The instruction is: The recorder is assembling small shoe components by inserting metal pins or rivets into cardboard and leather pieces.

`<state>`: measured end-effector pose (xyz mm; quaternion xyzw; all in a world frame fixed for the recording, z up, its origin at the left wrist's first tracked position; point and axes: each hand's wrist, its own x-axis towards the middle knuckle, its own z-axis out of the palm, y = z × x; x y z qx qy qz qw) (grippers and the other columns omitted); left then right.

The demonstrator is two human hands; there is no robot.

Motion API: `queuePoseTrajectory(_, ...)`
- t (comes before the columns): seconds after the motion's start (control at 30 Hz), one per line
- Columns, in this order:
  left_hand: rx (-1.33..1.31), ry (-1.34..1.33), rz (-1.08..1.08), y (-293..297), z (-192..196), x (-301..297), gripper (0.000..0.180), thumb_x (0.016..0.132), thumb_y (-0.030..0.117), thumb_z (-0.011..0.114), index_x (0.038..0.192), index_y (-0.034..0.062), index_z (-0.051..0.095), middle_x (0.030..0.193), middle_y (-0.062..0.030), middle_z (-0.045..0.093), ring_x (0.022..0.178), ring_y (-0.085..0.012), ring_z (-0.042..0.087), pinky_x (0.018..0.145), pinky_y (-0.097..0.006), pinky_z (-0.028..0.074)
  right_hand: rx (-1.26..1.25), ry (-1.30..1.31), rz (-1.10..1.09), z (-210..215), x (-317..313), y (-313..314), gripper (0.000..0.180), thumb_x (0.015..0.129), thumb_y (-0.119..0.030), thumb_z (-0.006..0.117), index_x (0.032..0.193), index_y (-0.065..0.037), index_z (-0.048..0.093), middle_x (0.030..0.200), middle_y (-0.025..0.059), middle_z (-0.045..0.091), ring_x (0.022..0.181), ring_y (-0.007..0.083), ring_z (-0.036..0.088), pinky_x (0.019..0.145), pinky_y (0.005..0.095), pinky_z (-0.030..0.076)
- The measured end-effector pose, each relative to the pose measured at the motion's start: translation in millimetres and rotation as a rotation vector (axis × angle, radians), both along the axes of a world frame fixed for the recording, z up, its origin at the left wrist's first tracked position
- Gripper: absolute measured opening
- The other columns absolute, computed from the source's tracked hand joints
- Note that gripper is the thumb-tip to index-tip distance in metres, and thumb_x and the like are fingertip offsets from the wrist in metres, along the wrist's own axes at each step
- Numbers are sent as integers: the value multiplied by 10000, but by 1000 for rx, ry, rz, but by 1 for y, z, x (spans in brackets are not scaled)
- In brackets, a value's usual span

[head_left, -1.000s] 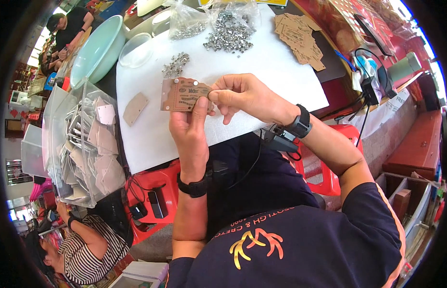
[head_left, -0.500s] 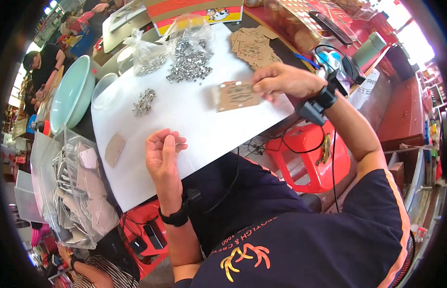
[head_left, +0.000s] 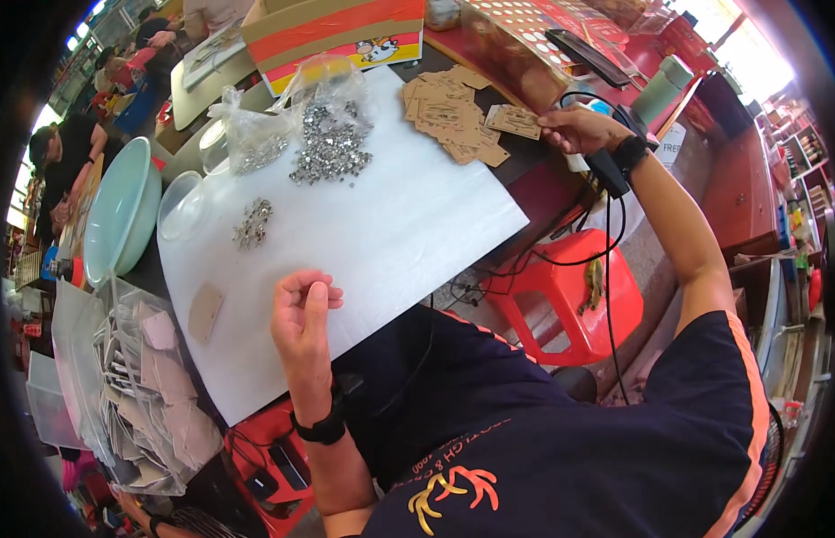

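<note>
While in right hand [head_left: 583,128], 1 card [head_left: 513,121]

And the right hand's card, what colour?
The card is tan, dark-printed; best in the head view.

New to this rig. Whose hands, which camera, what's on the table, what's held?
There's no robot: these are a person's two bare hands. The view comes from a wide fisheye camera worn on that person's head, looking down, so straight edges bend near the rim. On the flat white sheet lie small shiny silver pieces in two heaps, and one flat grey-brown card. The right hand holds a thin brown cardboard card near a loose pile of brown cards. The left hand is empty.
</note>
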<state>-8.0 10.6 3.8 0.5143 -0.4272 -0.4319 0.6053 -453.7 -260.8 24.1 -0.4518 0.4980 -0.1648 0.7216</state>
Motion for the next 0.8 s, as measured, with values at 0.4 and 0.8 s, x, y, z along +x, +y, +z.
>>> queuePoseTrajectory(0.4,-2,-13,9,2,-1,3,134,973,65,522,1073,-13,565,983,-81,609,846,-130,595,785,-282,502,207,305,-243,2,22,24,96,872,-132,708,897,-104,621,716,-42,609,622,58,578,563,199,507)
queuePoseTrajectory(0.8,52,-20,21,-1,5,-2,125,987,76,495,1055,-2,565,981,-71,600,847,-139,585,795,-303,485,158,577,-79,24,39,23,176,906,-227,692,872,-76,609,710,-11,578,669,127,590,755,422,587)
